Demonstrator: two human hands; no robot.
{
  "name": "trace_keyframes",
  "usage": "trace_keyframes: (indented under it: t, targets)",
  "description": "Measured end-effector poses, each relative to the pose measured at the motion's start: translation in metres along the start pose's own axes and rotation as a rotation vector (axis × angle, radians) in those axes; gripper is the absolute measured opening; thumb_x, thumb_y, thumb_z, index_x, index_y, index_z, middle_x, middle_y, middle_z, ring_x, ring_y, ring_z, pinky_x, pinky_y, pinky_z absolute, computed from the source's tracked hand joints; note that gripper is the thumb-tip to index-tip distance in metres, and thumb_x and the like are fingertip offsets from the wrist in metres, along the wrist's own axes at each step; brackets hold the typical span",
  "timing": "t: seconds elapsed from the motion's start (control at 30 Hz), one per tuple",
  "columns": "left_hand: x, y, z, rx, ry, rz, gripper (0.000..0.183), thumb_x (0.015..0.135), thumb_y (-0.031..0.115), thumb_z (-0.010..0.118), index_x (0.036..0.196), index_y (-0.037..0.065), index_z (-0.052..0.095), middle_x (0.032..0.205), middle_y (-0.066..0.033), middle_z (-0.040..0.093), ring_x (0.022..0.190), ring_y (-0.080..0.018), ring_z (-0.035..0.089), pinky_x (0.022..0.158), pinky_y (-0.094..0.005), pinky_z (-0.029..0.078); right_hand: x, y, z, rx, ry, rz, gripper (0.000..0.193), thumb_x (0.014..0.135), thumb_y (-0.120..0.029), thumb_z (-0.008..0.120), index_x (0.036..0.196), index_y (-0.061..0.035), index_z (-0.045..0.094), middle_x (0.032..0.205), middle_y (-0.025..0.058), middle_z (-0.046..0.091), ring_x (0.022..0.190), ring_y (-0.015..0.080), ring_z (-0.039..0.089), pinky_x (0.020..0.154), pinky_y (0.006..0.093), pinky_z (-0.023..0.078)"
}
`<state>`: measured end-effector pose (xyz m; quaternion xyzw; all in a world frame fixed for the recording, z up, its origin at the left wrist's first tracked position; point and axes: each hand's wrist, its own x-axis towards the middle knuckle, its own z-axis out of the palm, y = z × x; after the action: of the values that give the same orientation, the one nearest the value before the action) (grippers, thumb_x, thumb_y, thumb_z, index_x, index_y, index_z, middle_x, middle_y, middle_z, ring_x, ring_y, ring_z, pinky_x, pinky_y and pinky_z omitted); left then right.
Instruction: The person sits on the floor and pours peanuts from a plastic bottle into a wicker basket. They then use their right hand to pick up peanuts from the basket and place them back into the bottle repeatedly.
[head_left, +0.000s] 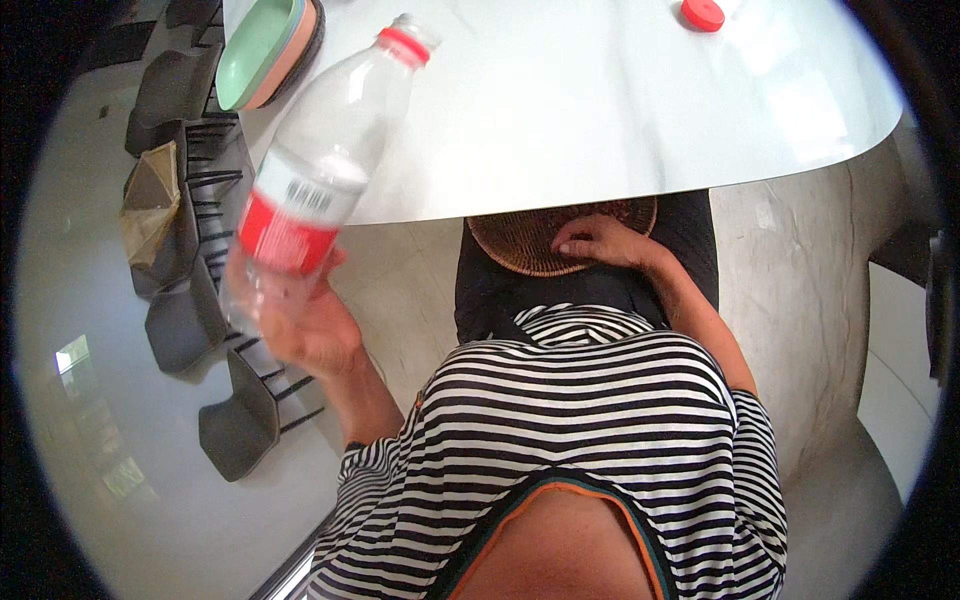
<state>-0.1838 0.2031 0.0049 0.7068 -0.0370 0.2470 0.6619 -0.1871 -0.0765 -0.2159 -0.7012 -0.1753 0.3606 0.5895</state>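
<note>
**Over the tabletop's near left edge, an uncapped bottle gripped low**

On the far side of the person's lap spreads the white, grey-veined, glossy tabletop [540,110], its near edge gently curved. Below that edge, the round brown woven basket [520,250] lies on the dark-clad thighs, partly hidden. At the far left, the stacked oval trays of pale green and peach [256,55] stand near the bottle's line, so the raised bottle is best steered clear of them.

The clear, tapering plastic bottle with a red-and-white label [335,140] is aloft at the left, crossing the tabletop's near edge in this view. It looks empty and thin-walled; a full but light wrap should steady it without denting the side, and the low grip probably makes the neck prone to swing. Its long axis runs aslant from near left to far right: base toward the near left, open mouth toward the far right. How steeply it rises cannot be told.

The left hand [315,325], slightly blurred, has its fingers wrapped around the bottle's lower end. The right hand [605,240] rests at the basket with fingers curled; whether they pinch anything cannot be told. Smallest, the round red plastic cap [703,15] lies far right on the tabletop, well apart from the bottle.
</note>
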Motion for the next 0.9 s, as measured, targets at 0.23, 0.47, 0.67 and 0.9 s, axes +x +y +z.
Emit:
trace_keyframes:
  t: [0.23, 0.47, 0.67, 0.9]
  targets:
    - [0.05, -0.029, 0.026, 0.076, -0.09, 0.126, 0.061, 0.077, 0.013, 0.068, 0.126, 0.004, 0.033, 0.122, -0.0219, 0.048, 0.11, -0.0306, 0.051, 0.082, -0.0435, 0.05, -0.003, 0.0, 0.001, -0.01, 0.033, 0.048, 0.028, 0.088, -0.027, 0.054, 0.104, -0.0061, 0.064, 0.103, 0.0099, 0.065, 0.099, 0.0235, 0.059, 0.089, 0.0345, 0.044]
    - [0.06, -0.027, 0.036, 0.242, -0.113, -0.043, 0.066, 0.073, 0.004, 0.07, 0.128, 0.002, 0.033, 0.123, -0.019, 0.047, 0.11, -0.0262, 0.049, 0.095, -0.0373, 0.04, -0.001, 0.005, 0.004, -0.073, 0.123, 0.021, 0.025, 0.087, -0.027, 0.056, 0.099, -0.007, 0.065, 0.1, 0.0118, 0.065, 0.097, 0.0262, 0.06, 0.087, 0.0351, 0.045]
    - [0.063, -0.02, 0.034, 0.698, -0.212, -0.025, 0.067, 0.073, 0.017, 0.074, 0.128, 0.001, 0.039, 0.12, -0.0175, 0.05, 0.108, -0.0248, 0.051, 0.093, -0.0363, 0.04, -0.019, -0.015, 0.014, -0.371, 0.154, -0.21, 0.023, 0.077, -0.017, 0.064, 0.098, -0.0086, 0.064, 0.096, 0.0126, 0.06, 0.094, 0.0302, 0.057, 0.082, 0.0375, 0.046]
    - [0.059, -0.026, 0.033, 0.702, -0.181, 0.003, 0.065, 0.073, 0.02, 0.075, 0.126, 0.001, 0.043, 0.116, -0.017, 0.053, 0.105, -0.0248, 0.053, 0.092, -0.0362, 0.041, -0.009, -0.001, 0.032, -0.873, 0.283, -0.361, 0.019, 0.072, -0.01, 0.054, 0.089, -0.0031, 0.058, 0.086, 0.0135, 0.053, 0.085, 0.0306, 0.056, 0.073, 0.0395, 0.048]
